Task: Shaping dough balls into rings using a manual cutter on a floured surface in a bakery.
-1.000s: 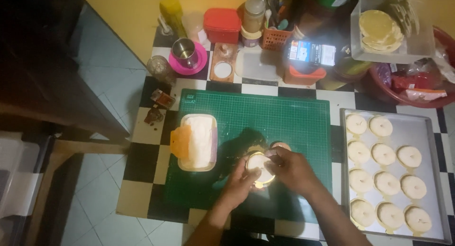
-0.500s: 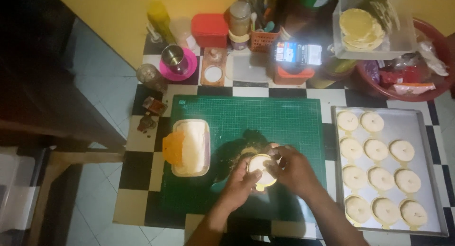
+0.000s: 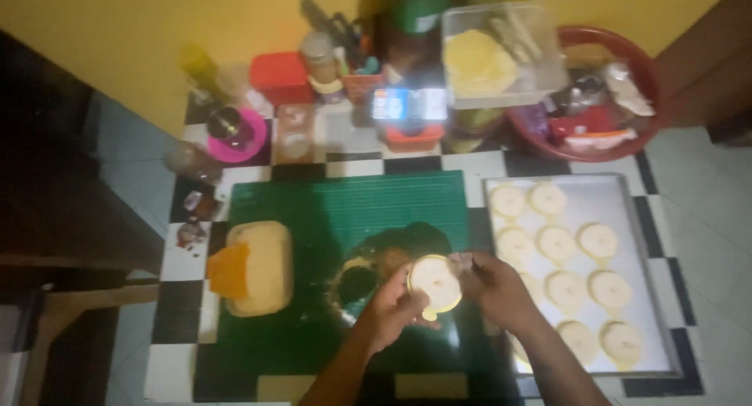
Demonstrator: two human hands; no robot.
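Above the green mat [image 3: 352, 210] — both hands, left hand [image 3: 392, 308] and right hand [image 3: 497, 288], hold one dough round [image 3: 435, 281].

A red basin [image 3: 627, 144], a clear box [image 3: 501, 57] and a red tub [image 3: 280, 77] stand by the yellow wall.

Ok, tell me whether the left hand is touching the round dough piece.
Touching. The head view shows the left hand with its fingers against the rim of the round dough piece, no gap between them.

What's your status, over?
Left hand and right hand both grip the round pale dough disc over the green cutting mat. Nothing obstructing.
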